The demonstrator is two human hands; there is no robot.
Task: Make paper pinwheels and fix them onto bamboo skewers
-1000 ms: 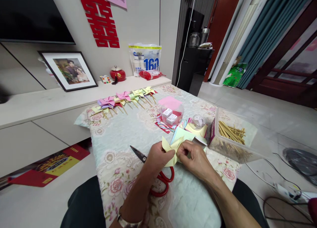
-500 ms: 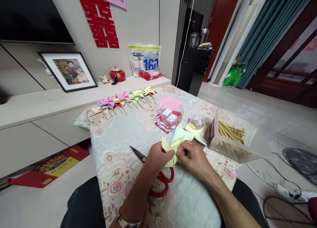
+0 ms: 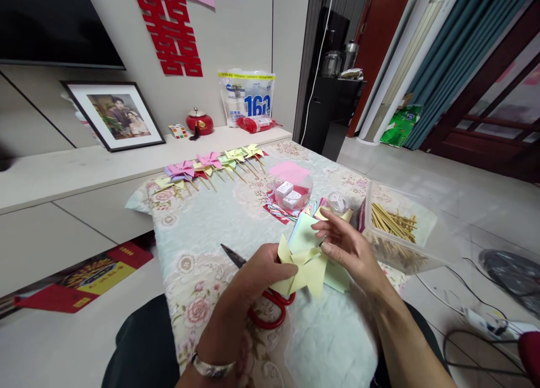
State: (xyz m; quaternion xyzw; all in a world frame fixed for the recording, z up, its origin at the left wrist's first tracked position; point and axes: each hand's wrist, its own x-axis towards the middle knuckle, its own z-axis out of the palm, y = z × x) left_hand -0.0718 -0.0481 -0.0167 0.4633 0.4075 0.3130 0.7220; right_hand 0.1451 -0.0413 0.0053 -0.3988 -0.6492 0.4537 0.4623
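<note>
My left hand (image 3: 270, 270) pinches a pale yellow paper pinwheel (image 3: 307, 273) between thumb and fingers. The pinwheel's points stand up and spread out. My right hand (image 3: 346, 247) is lifted off it with fingers apart, above light green paper sheets (image 3: 304, 233). Under my left hand and wrist lie scissors with red handles (image 3: 270, 317); their dark blades point to the far left. Finished paper pinwheels (image 3: 211, 160) in pink, yellow, green and purple, on thin sticks, lie in a row along the table's far edge.
To the right, a clear plastic box (image 3: 396, 244) holds several thin sticks. A round clear container (image 3: 293, 192) with small white boxes stands mid-table, beside a smaller round container (image 3: 337, 202). Pink paper (image 3: 289, 170) lies behind. The cabinet (image 3: 84, 180) borders the table's far side.
My right hand has let go of the yellow paper and opened, moving up and right. My left hand still holds the pinwheel, whose blades now show more spread out.
</note>
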